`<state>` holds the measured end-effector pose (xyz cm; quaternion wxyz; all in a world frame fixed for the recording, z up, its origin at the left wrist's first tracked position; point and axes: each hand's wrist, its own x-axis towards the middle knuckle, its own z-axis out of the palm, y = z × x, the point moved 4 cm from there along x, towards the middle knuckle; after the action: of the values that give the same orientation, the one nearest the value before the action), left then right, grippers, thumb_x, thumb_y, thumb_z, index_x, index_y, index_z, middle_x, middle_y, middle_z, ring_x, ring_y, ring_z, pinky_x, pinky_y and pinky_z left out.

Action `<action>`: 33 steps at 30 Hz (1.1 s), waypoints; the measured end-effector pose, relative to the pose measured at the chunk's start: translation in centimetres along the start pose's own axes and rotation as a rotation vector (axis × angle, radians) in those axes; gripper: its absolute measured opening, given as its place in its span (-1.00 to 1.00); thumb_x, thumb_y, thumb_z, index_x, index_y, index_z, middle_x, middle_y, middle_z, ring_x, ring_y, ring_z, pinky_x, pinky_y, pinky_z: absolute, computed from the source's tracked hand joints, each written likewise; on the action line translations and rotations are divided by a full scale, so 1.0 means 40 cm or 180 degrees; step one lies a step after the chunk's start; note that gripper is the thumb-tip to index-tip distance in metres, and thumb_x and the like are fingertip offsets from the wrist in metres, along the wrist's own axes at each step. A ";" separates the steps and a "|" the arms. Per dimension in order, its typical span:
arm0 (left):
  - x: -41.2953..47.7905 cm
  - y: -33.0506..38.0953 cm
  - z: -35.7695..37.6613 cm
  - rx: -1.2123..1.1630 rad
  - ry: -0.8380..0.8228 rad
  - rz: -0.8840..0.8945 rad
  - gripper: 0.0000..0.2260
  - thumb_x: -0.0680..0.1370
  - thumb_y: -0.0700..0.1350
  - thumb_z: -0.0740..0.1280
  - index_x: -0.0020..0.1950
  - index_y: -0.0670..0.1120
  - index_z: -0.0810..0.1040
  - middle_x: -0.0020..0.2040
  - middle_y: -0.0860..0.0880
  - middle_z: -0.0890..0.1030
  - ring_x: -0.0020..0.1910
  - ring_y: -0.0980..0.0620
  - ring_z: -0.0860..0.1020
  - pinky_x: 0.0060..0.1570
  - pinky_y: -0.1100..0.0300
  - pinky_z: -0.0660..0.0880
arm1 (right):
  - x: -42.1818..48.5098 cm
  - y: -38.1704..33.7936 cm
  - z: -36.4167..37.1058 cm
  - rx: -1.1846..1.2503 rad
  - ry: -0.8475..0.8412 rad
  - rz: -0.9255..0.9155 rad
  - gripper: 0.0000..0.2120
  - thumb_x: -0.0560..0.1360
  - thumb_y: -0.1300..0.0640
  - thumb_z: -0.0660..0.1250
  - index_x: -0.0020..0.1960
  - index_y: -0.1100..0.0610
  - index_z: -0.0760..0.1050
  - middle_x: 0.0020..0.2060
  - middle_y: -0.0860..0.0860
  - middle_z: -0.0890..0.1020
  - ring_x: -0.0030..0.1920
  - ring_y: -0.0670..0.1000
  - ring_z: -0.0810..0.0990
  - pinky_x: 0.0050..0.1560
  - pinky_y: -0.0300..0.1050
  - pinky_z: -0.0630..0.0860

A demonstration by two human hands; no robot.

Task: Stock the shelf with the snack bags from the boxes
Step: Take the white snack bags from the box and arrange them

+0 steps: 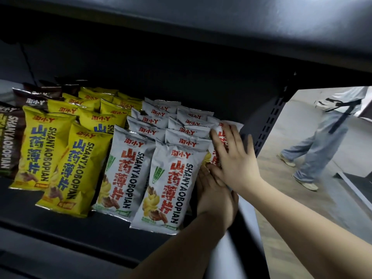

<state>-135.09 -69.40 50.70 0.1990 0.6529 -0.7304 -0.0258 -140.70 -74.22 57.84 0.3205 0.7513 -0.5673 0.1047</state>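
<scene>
Rows of snack bags stand on a dark shelf (84, 226): brown bags (10, 137) at the far left, yellow bags (44, 150) beside them, then white bags (169, 184). At the right end of the white rows one more white bag (223, 133) leans against the others. My right hand (233, 158) lies flat on its front with fingers spread. My left hand (213, 196) presses against its lower part with straight fingers. Most of that bag is hidden by both hands.
The shelf above (201, 27) hangs low over the bags. A perforated shelf upright (269, 121) stands just right of the white bags. Beyond it, a person in jeans (320, 141) walks on the grey floor. A pale curved surface (241, 228) lies under my forearms.
</scene>
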 end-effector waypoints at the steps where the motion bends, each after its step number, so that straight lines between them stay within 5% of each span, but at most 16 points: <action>1: -0.001 0.001 0.001 -0.0036 -0.0038 -0.0010 -0.33 0.36 0.11 0.04 0.17 -0.37 0.56 0.11 -0.36 0.58 0.10 -0.26 0.59 0.22 -0.01 0.24 | -0.012 0.003 0.005 -0.0011 0.0007 0.0022 -0.09 0.34 -0.28 0.35 0.53 0.14 0.17 0.48 0.23 0.24 0.48 0.22 0.21 0.35 0.36 0.23; 9: -0.013 0.000 -0.050 -0.0154 0.0176 0.0190 -0.57 0.38 -0.02 0.20 0.10 -0.19 0.64 0.09 -0.16 0.64 0.08 -0.09 0.61 0.22 0.09 0.43 | -0.012 0.014 0.005 0.0209 -0.0232 0.0136 -0.07 0.30 -0.24 0.46 0.52 0.11 0.20 0.46 0.17 0.31 0.46 0.18 0.31 0.30 0.31 0.32; 13: -0.126 -0.017 -0.162 -0.0803 0.0804 0.1407 -0.55 0.38 -0.19 0.13 0.21 -0.22 0.57 0.22 -0.18 0.57 0.23 -0.10 0.53 0.28 0.11 0.43 | -0.035 0.040 -0.079 0.0865 0.0209 0.0284 -0.47 0.47 -0.04 0.31 0.36 0.20 0.41 0.36 0.20 0.42 0.28 0.24 0.47 0.21 0.17 0.43; 16: -0.229 -0.072 -0.284 -0.1291 0.1309 0.2264 -0.61 0.48 -0.26 0.17 0.29 -0.23 0.49 0.33 -0.19 0.48 0.37 -0.10 0.40 0.41 0.06 0.28 | -0.093 0.014 -0.167 0.1569 0.0571 0.0610 -0.51 0.51 -0.05 0.10 0.28 0.25 0.46 0.27 0.24 0.46 0.18 0.25 0.49 0.16 0.09 0.46; 21: -0.235 -0.282 -0.367 -0.0830 0.1758 0.1544 -0.58 0.52 -0.21 0.11 0.39 -0.20 0.28 0.40 -0.17 0.30 0.44 -0.13 0.25 0.41 -0.06 0.22 | -0.185 -0.184 -0.295 0.1417 0.0427 -0.0071 -0.34 0.46 -0.21 0.16 0.46 0.12 0.27 0.44 0.19 0.30 0.42 0.22 0.28 0.37 0.16 0.29; 25: -0.186 -0.465 -0.344 0.0470 0.1359 0.0755 -0.41 0.55 -0.08 0.21 0.51 -0.24 0.10 0.51 -0.27 0.14 0.51 -0.21 0.07 0.44 -0.11 0.07 | -0.185 -0.318 -0.297 0.0796 0.0164 -0.0435 -0.16 0.36 -0.35 0.19 0.52 0.06 0.18 0.50 0.21 0.21 0.50 0.25 0.16 0.35 0.38 0.25; 28: -0.178 -0.528 -0.337 0.1007 0.1082 0.0772 -0.38 0.59 0.14 0.04 0.53 -0.22 0.09 0.51 -0.30 0.12 0.50 -0.24 0.11 0.42 -0.18 0.17 | -0.160 -0.361 -0.265 0.0507 -0.0120 -0.0357 -0.03 0.25 -0.40 0.34 0.52 0.04 0.19 0.51 0.20 0.18 0.51 0.27 0.13 0.33 0.43 0.22; 33: -0.153 -0.572 -0.329 0.1240 0.0898 0.1021 -0.36 0.59 0.28 -0.13 0.54 -0.11 0.02 0.50 -0.26 0.18 0.48 -0.21 0.19 0.40 -0.19 0.16 | -0.146 -0.358 -0.229 0.0398 -0.0192 -0.0278 -0.04 0.28 -0.41 0.31 0.53 0.02 0.15 0.52 0.18 0.17 0.52 0.25 0.11 0.38 0.38 0.19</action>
<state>-108.83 -63.93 54.43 0.1710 0.5521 -0.7806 0.2379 -127.61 -61.97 56.66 0.2599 0.7968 -0.5357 0.1032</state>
